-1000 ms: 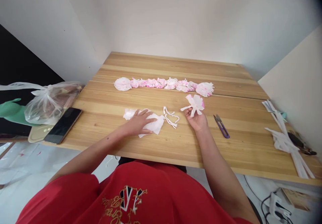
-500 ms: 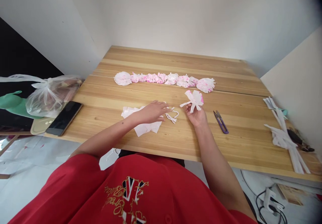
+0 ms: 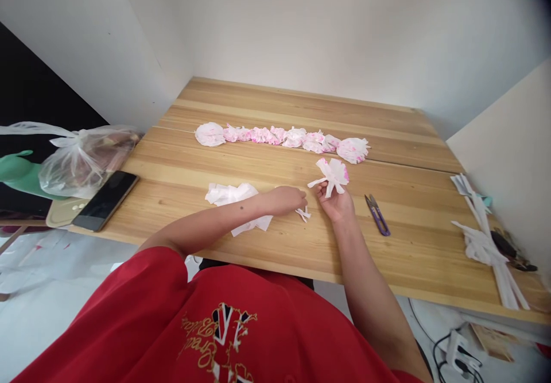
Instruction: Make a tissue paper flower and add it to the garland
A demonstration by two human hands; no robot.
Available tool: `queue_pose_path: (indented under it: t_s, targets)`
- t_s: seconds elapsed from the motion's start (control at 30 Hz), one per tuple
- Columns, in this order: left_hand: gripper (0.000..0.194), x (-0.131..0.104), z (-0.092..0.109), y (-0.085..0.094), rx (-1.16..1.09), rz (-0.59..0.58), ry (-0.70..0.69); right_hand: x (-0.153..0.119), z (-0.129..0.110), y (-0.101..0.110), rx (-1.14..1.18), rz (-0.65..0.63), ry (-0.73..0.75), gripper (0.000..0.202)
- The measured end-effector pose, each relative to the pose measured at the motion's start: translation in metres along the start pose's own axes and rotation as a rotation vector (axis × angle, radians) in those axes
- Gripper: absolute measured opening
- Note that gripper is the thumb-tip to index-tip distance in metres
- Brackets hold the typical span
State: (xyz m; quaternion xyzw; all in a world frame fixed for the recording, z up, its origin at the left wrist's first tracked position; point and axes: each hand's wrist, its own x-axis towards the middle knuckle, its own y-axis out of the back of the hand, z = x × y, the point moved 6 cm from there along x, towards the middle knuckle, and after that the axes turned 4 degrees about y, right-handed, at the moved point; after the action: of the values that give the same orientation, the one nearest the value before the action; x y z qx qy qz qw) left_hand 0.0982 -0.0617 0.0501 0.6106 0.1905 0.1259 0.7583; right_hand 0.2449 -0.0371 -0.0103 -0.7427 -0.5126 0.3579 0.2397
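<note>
My right hand [image 3: 336, 204] holds a white paper flower [image 3: 333, 173] with pink edges upright above the table, fingers pinched round its base. A narrow white tail sticks out from the flower's left side. My left hand [image 3: 287, 200] is closed and turned down over some thin white strips [image 3: 303, 215], which poke out below its fingertips; part of them is hidden under the hand. Beneath my left forearm lie crumpled white paper sheets [image 3: 232, 192]. To the right of my right hand rest purple-handled thread snips [image 3: 377, 215], blades apart.
A row of pink and white paper flowers [image 3: 267, 135] stretches across the wooden table [image 3: 275, 245]. On the left are a phone [image 3: 106, 200], a tied plastic bag [image 3: 84, 162] and a green object [image 3: 23, 177]. A bundle of white strips [image 3: 484, 239] lies along the right edge.
My left hand has moved right onto the thin strips and its fingers have closed down. The strips have shifted slightly. My right hand still holds the flower in nearly the same place.
</note>
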Motion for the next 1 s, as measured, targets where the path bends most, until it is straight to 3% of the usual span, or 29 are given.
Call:
queue_pose_path:
  t_s: [0.2,0.4,0.53,0.77,0.87,1.0]
  targets:
    - [0.016,-0.008,0.031,-0.011,-0.003,0.079,-0.118,-0.001,0.001,0.001,0.043,-0.003,-0.024,0.021]
    - [0.043,-0.048,0.042,0.030,-0.004,0.284,-0.138,0.001,0.000,0.003,0.036,0.000,-0.002,0.020]
    - [0.062,-0.090,0.020,0.031,-0.014,0.218,0.003,0.000,-0.001,0.003,0.033,0.001,-0.005,0.019]
    - [0.089,-0.152,-0.051,-0.017,-0.115,0.153,0.483,-0.004,-0.003,0.000,0.038,0.051,-0.008,0.020]
    - [0.082,-0.161,-0.055,-0.032,-0.207,0.198,0.485,-0.004,-0.003,0.001,0.049,0.057,0.002,0.019]
    - [0.066,-0.163,-0.050,-0.035,-0.298,0.368,0.445,-0.004,-0.002,0.001,0.048,0.024,0.002,0.013]
